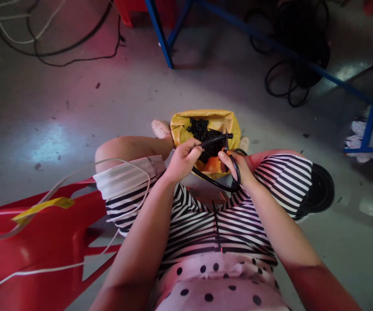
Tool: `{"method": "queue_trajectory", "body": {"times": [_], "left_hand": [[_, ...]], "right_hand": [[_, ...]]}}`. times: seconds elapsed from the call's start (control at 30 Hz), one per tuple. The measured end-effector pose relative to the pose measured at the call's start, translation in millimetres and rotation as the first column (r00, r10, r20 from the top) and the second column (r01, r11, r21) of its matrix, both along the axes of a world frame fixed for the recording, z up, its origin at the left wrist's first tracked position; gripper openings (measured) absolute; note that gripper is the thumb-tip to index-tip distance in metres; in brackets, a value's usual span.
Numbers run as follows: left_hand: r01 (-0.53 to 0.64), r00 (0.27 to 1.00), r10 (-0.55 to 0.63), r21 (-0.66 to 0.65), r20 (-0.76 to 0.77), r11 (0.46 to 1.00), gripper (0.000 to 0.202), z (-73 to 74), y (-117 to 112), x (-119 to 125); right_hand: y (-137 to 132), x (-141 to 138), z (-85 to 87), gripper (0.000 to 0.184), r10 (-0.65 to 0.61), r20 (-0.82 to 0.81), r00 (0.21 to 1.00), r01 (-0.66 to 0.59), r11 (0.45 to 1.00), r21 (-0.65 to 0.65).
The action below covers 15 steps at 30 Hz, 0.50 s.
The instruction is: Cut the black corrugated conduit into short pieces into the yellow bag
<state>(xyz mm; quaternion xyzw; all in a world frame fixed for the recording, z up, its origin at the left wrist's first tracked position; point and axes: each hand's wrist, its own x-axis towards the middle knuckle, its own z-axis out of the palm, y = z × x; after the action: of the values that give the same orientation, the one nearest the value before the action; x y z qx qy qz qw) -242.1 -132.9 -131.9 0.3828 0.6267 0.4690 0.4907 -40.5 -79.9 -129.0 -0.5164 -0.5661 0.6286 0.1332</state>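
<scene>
My left hand (183, 159) is closed around a ribbed black corrugated tube (212, 141), whose end points right. My right hand (237, 167) grips scissors (226, 143) with orange near the pivot; their blades stand across the tube close to its end. Whether the blades touch the tube I cannot tell. Below both hands is an open yellow sack (205, 114) between my feet. Short black tube pieces (198, 128) lie inside it. A further length of black tubing curves beneath my hands, over the sack's near edge.
A red plastic stool (43, 255) stands at my left, with a white cable (53, 268) across it. Coiled black tubing (319, 190) lies by my right knee. Ahead are a blue metal frame (162, 34) and black cables (290, 82) on the floor.
</scene>
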Motion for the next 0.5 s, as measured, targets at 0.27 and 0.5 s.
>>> {"method": "queue_trajectory", "body": {"times": [0.27, 0.5], "left_hand": [[-0.016, 0.999, 0.018, -0.045, 0.048, 0.999, 0.012, 1.4, 1.0, -2.5], [0.025, 1.000, -0.024, -0.065, 0.016, 0.998, 0.013, 5.3, 0.9, -5.6]], "right_hand": [[0.1, 5.2, -9.5, 0.069, 0.003, 0.075, 0.997, -0.003, 1.000, -0.001], [6.7, 3.3, 1.3, 0.067, 0.022, 0.004, 1.000, -0.022, 0.999, -0.047]]}}
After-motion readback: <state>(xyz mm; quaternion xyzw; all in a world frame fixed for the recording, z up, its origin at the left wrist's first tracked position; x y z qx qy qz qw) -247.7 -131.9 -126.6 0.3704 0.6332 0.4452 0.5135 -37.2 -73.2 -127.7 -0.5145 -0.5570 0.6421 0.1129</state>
